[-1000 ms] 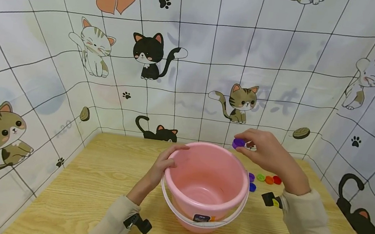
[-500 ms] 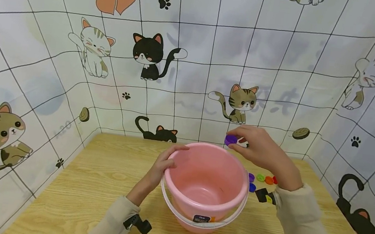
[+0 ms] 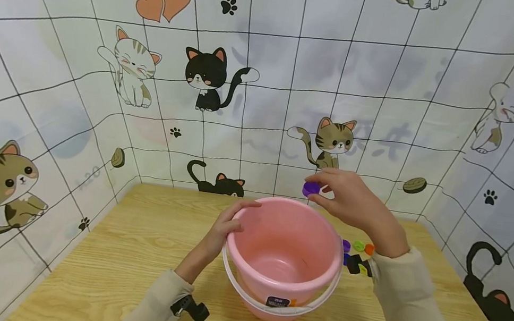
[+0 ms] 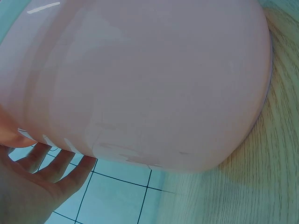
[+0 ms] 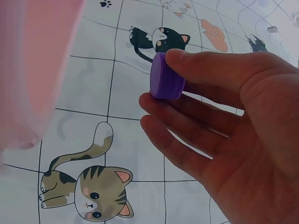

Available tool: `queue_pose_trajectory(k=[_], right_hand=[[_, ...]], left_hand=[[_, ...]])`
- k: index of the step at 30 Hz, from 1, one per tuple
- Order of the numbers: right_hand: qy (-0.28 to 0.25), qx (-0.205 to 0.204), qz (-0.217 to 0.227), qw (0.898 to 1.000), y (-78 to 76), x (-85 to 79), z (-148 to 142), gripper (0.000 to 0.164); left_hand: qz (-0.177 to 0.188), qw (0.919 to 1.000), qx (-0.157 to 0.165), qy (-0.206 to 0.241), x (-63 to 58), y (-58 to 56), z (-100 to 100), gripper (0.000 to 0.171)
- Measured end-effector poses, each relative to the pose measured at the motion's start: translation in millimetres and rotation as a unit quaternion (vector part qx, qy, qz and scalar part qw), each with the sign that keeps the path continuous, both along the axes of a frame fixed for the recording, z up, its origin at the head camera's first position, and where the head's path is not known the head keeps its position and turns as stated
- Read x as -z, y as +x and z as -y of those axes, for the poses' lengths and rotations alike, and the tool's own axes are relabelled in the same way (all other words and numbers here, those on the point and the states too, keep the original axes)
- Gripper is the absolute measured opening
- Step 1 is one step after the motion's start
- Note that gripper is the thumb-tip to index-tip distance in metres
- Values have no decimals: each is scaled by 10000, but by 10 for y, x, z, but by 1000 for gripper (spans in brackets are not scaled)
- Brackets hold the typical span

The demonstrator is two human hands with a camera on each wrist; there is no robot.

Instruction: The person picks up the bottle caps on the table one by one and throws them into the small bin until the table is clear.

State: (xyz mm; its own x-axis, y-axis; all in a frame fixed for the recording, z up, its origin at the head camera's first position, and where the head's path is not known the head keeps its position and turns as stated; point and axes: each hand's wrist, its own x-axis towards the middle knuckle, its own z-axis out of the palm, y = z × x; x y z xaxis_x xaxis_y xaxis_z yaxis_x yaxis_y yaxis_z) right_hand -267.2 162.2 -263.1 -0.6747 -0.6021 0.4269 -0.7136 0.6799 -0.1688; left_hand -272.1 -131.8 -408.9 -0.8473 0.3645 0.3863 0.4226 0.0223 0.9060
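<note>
A pink bucket (image 3: 287,226) stands on the table with its mouth up, its white handle (image 3: 284,310) hanging across the front. My left hand (image 3: 226,227) grips the bucket's left rim; in the left wrist view its fingers (image 4: 77,175) lie against the bucket wall. Above the far right part of the rim, my right hand (image 3: 348,199) pinches a purple bottle cap (image 3: 310,189). The right wrist view shows the ribbed side of this cap (image 5: 168,79) between thumb and fingertips, apart from the bucket.
Right of the bucket lie small caps: a purple one (image 3: 346,245), a green one (image 3: 359,246) and an orange one (image 3: 369,249), with a blue one (image 3: 346,259) partly hidden. The wooden table (image 3: 130,252) meets cat-printed walls at the back and sides.
My right hand has moved left with the purple bottle cap, from right of the bucket to above its far rim. The red cap is now hidden by the right arm. The left hand stays.
</note>
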Motion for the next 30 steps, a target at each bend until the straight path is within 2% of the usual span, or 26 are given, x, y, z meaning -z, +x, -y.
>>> queue_pose_trajectory(k=[11,20,30], right_hand=[[79,-81,-116,9999,-25,-56,96,29],[104,-44,55,9999,-36,-42,139,30],[217,-42,43,9997,-59,-46,175,30]], left_hand=[[62,10000,-46,-42,15,4,-3,65],[44,10000,-14,-48,10,2,-10,65],[24,10000,-30,-13,8,-4,-5,64]])
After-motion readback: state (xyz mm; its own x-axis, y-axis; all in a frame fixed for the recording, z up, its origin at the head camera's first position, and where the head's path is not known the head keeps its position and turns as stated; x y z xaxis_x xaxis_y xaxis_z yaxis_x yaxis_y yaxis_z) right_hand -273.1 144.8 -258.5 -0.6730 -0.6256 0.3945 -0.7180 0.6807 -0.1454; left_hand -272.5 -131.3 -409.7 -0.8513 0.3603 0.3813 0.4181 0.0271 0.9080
